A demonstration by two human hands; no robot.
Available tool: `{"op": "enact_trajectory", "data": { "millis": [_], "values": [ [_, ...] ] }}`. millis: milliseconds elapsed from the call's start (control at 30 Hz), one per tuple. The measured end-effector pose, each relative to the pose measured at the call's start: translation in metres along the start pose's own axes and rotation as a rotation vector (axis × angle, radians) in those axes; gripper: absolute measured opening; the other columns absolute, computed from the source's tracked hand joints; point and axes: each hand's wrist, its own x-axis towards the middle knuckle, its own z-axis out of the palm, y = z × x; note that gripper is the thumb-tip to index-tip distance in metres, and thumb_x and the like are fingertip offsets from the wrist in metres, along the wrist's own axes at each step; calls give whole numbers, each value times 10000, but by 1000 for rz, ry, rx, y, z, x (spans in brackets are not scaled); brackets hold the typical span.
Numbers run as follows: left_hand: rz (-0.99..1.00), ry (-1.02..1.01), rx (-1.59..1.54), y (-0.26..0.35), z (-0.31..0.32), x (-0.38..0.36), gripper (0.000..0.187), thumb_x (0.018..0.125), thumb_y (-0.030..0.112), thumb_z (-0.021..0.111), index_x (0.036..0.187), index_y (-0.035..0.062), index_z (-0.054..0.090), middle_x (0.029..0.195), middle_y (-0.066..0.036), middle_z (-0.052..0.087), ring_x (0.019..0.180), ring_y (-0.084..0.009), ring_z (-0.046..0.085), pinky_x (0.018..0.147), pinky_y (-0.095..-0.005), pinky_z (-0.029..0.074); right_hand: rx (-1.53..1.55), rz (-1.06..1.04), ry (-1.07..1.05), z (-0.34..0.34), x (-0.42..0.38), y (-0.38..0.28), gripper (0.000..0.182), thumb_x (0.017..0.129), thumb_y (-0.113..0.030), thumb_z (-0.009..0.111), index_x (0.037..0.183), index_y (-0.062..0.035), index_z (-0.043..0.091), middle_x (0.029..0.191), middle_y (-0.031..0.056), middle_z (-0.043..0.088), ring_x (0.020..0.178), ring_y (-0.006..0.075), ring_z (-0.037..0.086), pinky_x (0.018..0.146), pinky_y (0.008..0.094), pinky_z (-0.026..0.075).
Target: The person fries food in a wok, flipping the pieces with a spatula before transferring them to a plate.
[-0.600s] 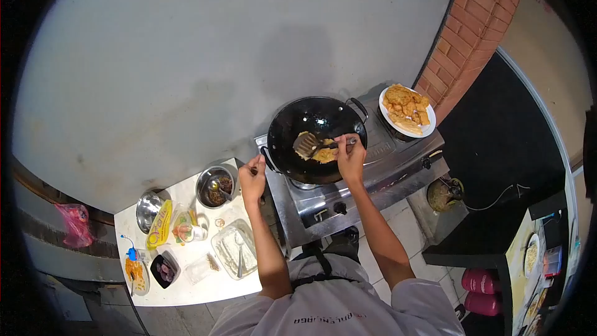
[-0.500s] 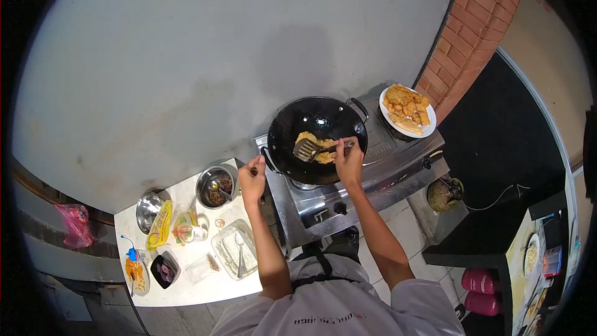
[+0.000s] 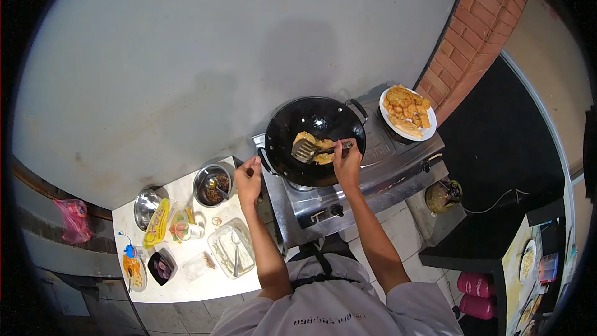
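A large black wok (image 3: 317, 118) stands on the stove's left burner. Several golden fried pieces (image 3: 304, 137) lie in it. My right hand (image 3: 347, 160), over the wok's right side, is closed around the handle of a slotted spatula (image 3: 305, 150). The spatula's head rests among the pieces. My left hand (image 3: 249, 179) is curled closed beside the wok's left handle (image 3: 263, 160), fingertips right at it. Something dark shows between its fingers, and I cannot tell what it is.
A white plate of fried food (image 3: 407, 112) sits at the stove's right (image 3: 398, 171). The white table (image 3: 180, 286) at left bears a steel pot (image 3: 213, 185), a plastic tub of white batter with a spoon (image 3: 232, 249), a black bowl (image 3: 162, 267) and a yellow packet (image 3: 157, 224).
The view has shifted slightly. Both hands keep nearly the same places, and the spatula stays low among the fried pieces in the wok.
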Motion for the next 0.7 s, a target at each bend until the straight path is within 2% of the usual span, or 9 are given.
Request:
{"op": "enact_trajectory", "data": {
  "millis": [100,200,367,433,567,633,700],
  "values": [
    [-15,22,-32,-8,7,3,352,857,236,612,1019,-76,619,701,-17,580,631,-70,471,584,-228,408,-88,-50,-11,-1,8,12,158,895,-107,516,854,45,497,752,179,631,686,234,639,619,334,475],
    [36,17,-46,-7,11,4,353,860,245,606,1020,-70,622,725,-37,612,648,-69,496,597,-231,426,-14,11,-46,-2,14,8,157,888,-118,530,861,35,510,702,155,624,644,211,636,575,324,474],
    [0,56,98,14,7,0,351,866,243,600,1012,-76,618,734,-54,619,670,-84,514,629,-239,442,76,45,-12,-17,32,-5,133,890,-114,525,852,13,538,641,92,594,554,163,607,511,295,465],
    [-108,26,71,30,2,-4,401,866,295,592,1053,-61,609,939,-176,651,874,-191,594,817,-306,442,198,113,21,-25,37,-13,143,891,-124,529,847,11,544,628,69,578,521,136,591,474,264,454],
    [-97,70,130,25,2,-7,396,869,284,589,1051,-68,607,942,-182,650,886,-202,600,815,-302,444,167,117,-52,-32,42,0,124,875,-79,526,826,29,562,617,62,569,506,127,587,463,253,463],
    [-61,106,190,25,5,-11,318,869,201,590,1016,-80,613,828,-131,661,740,-108,585,680,-255,467,198,133,-80,-30,42,5,116,861,-52,528,801,37,570,604,62,565,506,130,595,459,262,468],
    [45,127,180,23,14,-17,341,860,204,599,1039,-86,597,823,-132,664,736,-121,602,673,-266,477,164,147,-84,-28,42,10,117,855,-44,529,787,43,568,613,69,569,504,140,604,452,259,469]
  ]
}}
